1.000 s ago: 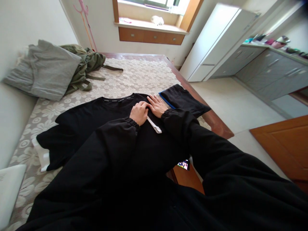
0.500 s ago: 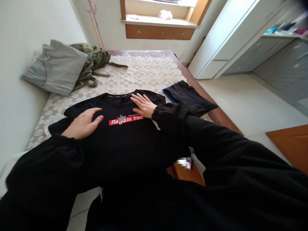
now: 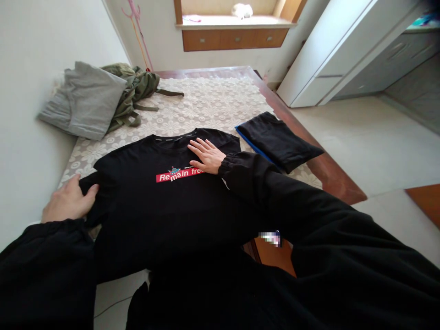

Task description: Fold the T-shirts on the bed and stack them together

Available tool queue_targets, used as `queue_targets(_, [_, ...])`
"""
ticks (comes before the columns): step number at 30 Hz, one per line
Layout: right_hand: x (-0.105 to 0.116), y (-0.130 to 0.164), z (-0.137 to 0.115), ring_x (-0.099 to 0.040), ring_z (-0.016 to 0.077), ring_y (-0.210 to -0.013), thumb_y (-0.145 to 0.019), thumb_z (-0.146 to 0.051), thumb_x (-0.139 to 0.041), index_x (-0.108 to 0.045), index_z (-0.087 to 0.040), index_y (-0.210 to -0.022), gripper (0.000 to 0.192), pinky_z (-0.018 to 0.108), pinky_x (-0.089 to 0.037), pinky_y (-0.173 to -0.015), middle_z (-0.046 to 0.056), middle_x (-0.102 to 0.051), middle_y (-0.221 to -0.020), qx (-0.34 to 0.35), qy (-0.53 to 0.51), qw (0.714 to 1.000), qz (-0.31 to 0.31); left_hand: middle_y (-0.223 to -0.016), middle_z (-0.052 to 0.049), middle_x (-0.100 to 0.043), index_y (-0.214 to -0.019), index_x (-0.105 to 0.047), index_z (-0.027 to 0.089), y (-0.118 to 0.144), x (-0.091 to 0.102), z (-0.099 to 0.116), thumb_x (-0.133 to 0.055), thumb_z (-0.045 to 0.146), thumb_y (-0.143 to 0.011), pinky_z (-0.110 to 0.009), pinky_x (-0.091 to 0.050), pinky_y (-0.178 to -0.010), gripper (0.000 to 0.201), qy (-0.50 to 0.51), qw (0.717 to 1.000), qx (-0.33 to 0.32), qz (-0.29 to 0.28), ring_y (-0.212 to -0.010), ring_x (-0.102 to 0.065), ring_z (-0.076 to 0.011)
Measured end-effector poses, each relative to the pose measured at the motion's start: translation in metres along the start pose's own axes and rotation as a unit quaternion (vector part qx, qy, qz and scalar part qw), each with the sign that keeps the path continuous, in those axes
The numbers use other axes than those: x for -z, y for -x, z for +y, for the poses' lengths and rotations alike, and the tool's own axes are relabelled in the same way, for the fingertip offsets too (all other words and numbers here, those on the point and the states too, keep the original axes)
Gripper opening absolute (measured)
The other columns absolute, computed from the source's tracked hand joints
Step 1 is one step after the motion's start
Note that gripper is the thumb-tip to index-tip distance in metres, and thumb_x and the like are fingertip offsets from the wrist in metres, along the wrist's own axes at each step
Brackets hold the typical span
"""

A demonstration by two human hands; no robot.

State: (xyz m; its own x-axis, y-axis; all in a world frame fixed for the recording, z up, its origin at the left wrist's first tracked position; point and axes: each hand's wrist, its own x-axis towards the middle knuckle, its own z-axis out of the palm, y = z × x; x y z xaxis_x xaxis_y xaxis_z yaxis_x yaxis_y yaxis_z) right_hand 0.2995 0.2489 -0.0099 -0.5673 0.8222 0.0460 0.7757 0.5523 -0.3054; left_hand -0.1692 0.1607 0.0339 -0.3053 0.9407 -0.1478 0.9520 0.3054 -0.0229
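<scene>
Fingers (image 3: 201, 147) of the right hand (image 3: 206, 157) are spread flat, pressing on the chest of the black T-shirt (image 3: 165, 201), which lies face up on the bed (image 3: 206, 103). Left hand (image 3: 68, 201) reaches far out to the side, and its fingers close on the edge of the sleeve. Half a second ago this hand was lying open on the chest near the red print; now it has moved outward to the sleeve. I count one black T-shirt, one folded black garment (image 3: 278, 142) beside it, one grey garment (image 3: 85, 98) and one olive garment (image 3: 137, 89).
</scene>
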Motion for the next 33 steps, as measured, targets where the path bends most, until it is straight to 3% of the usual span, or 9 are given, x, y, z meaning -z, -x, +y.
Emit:
queue_targets(4, [0.001,0.001,0.000,-0.022,0.0363,-0.172,-0.108,-0.056,-0.054,-0.043,-0.016,-0.172,0.076,0.059,-0.017,-0.141,0.012,-0.031,-0.183,0.004,-0.009,1.000,0.003,-0.146,-0.025,-0.067,-0.132,-0.062,0.016,0.006,0.015,0.007,-0.048,0.070,-0.092,-0.065,-0.047,-0.117,0.069,0.068,0.996,0.062,0.020,-0.141,-0.057,-0.0516])
queue_targets(9, [-0.006,0.000,0.009,-0.028,0.0387,-0.170,-0.107,-0.057,-0.054,-0.050,-0.017,-0.168,0.073,0.062,-0.023,-0.139,0.014,-0.038,-0.180,0.018,-0.013,0.999,0.031,-0.091,-0.008,-0.075,-0.086,-0.062,0.024,-0.006,0.021,-0.006,-0.069,0.052,-0.077,-0.043,-0.057,-0.104,0.030,0.156,0.985,0.061,0.038,-0.107,-0.073,-0.0346])
queue_targets(15, [-0.013,0.003,0.011,-0.033,0.0388,-0.168,-0.107,-0.054,-0.053,-0.054,-0.017,-0.164,0.068,0.062,-0.027,-0.138,0.014,-0.044,-0.178,0.031,-0.010,0.998,0.055,-0.092,-0.004,-0.070,-0.100,-0.051,0.026,0.001,0.010,-0.005,-0.065,0.043,-0.085,-0.040,-0.061,-0.097,0.027,0.286,0.944,0.103,0.126,-0.101,-0.074,-0.0274])
queue_targets(20, [-0.015,0.003,0.012,-0.042,0.0388,-0.163,-0.105,-0.046,-0.060,-0.064,-0.018,-0.153,0.056,0.063,-0.033,-0.136,0.016,-0.054,-0.169,0.034,-0.042,0.994,0.098,-0.087,-0.001,-0.063,-0.105,-0.045,0.028,0.021,0.019,0.008,-0.074,0.033,-0.080,-0.054,-0.060,-0.101,0.039,0.332,0.917,0.127,0.181,-0.093,-0.074,-0.0300])
queue_targets(24, [-0.018,0.001,0.016,-0.047,0.0386,-0.160,-0.103,-0.042,-0.063,-0.066,-0.017,-0.150,0.053,0.062,-0.037,-0.134,0.018,-0.058,-0.165,0.038,-0.075,0.989,0.124,-0.104,-0.006,-0.071,-0.130,-0.044,0.027,0.038,0.039,0.036,-0.077,0.039,-0.085,-0.052,-0.063,-0.097,0.057,0.371,0.907,0.068,0.187,-0.094,-0.076,-0.0279])
queue_targets(27, [-0.021,0.000,0.019,-0.048,0.0387,-0.159,-0.102,-0.042,-0.064,-0.066,-0.020,-0.148,0.051,0.063,-0.041,-0.132,0.017,-0.060,-0.163,0.044,-0.094,0.984,0.143,-0.130,-0.013,-0.073,-0.151,-0.038,0.029,0.051,0.054,0.058,-0.072,0.060,-0.092,-0.044,-0.068,-0.078,0.075,0.468,0.882,-0.047,0.045,-0.088,-0.077,-0.0246])
queue_targets(29, [-0.023,0.000,0.020,-0.050,0.0387,-0.158,-0.102,-0.042,-0.064,-0.066,-0.021,-0.147,0.050,0.063,-0.042,-0.130,0.016,-0.061,-0.162,0.045,-0.101,0.982,0.152,-0.144,-0.018,-0.069,-0.152,-0.046,0.027,0.054,0.060,0.066,-0.063,0.072,-0.097,-0.042,-0.068,-0.073,0.073,0.490,0.862,-0.120,-0.052,-0.092,-0.079,-0.0262])
queue_targets(31, [-0.024,0.000,0.021,-0.051,0.0384,-0.156,-0.102,-0.042,-0.063,-0.067,-0.021,-0.147,0.049,0.063,-0.043,-0.130,0.017,-0.062,-0.161,0.045,-0.102,0.981,0.157,-0.142,-0.020,-0.071,-0.141,-0.060,0.022,0.050,0.063,0.069,-0.053,0.075,-0.101,-0.041,-0.068,-0.074,0.067,0.426,0.888,-0.167,-0.046,-0.097,-0.079,-0.0284])
queue_targets(33, [-0.025,-0.001,0.022,-0.052,0.0379,-0.155,-0.103,-0.041,-0.062,-0.067,-0.020,-0.146,0.048,0.062,-0.043,-0.130,0.017,-0.062,-0.161,0.049,-0.099,0.981,0.157,-0.137,-0.019,-0.073,-0.134,-0.067,0.020,0.040,0.060,0.071,-0.048,0.067,-0.105,-0.043,-0.068,-0.079,0.059,0.337,0.920,-0.200,0.017,-0.101,-0.079,-0.0296])
